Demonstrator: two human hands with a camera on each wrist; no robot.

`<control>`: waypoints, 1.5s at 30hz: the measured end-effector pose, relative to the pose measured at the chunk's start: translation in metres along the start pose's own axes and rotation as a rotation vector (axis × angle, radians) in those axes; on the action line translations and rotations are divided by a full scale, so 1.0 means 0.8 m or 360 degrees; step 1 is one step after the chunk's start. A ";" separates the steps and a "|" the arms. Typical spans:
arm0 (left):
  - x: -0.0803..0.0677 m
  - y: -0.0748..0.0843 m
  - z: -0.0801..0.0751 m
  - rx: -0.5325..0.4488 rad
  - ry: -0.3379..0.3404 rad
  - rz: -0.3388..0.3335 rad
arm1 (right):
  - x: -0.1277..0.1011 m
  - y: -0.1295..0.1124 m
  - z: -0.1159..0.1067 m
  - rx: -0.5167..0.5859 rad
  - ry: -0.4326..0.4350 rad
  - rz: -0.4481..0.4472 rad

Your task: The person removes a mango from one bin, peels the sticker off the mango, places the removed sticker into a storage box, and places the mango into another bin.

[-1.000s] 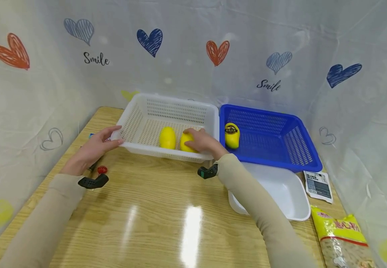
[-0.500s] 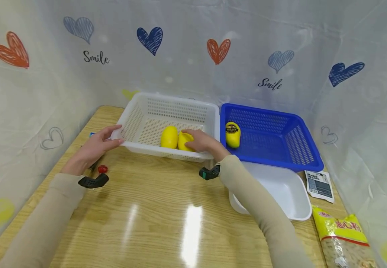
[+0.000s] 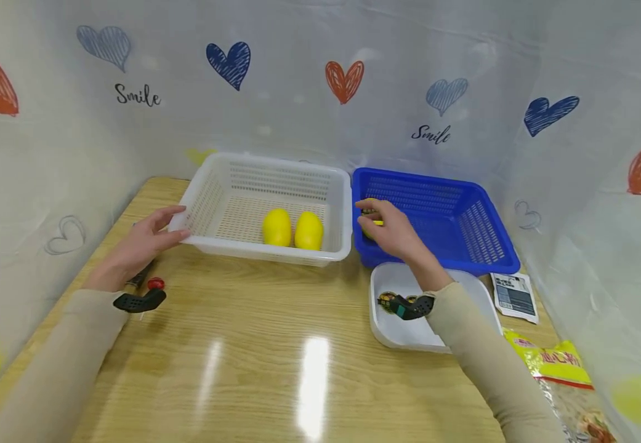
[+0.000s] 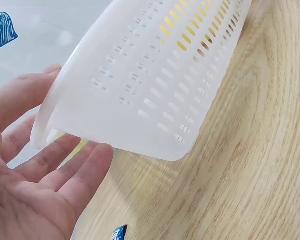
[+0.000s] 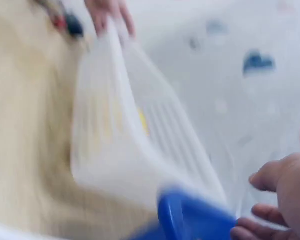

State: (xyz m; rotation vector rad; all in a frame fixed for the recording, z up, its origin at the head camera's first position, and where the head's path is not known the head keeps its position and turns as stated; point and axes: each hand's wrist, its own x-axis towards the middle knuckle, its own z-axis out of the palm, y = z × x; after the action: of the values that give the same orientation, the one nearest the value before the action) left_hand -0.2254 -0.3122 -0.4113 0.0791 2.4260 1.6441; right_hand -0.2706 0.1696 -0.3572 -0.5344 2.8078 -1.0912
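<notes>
Two yellow mangoes lie side by side in the white slotted basket. My left hand rests flat against that basket's near left corner, thumb on the rim and fingers straight under it. My right hand reaches into the blue basket, its fingers loosely curved over a third yellow mango that it mostly hides. The right wrist view is blurred; it shows my fingertips with nothing between them, beside the blue rim.
A white tray sits in front of the blue basket, under my right wrist. A printed packet and a yellow bag lie at the table's right edge. A small red object lies by my left wrist. Curtains enclose the table.
My right hand left the mango in the white basket and swung right into the blue basket. The view shifted slightly right. My left hand stayed on the basket corner.
</notes>
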 end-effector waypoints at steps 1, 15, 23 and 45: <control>-0.002 -0.001 -0.003 0.0018 0.0008 -0.0006 | 0.006 0.013 -0.004 0.0004 0.0055 0.0053; 0.004 -0.006 0.001 0.0017 -0.0026 -0.0003 | 0.067 0.101 -0.019 -0.0058 -0.0137 0.0366; 0.006 -0.007 0.003 -0.0022 -0.0035 -0.0018 | 0.076 0.101 -0.011 -0.0132 -0.0200 0.0497; 0.002 -0.005 0.000 -0.0032 -0.0033 -0.0022 | 0.057 0.093 -0.020 -0.0159 -0.0266 0.0448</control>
State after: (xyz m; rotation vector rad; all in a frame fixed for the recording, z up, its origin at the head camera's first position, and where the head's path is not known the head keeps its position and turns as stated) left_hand -0.2265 -0.3133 -0.4149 0.0758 2.3890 1.6534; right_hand -0.3377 0.2148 -0.3930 -0.2155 2.6952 -0.8163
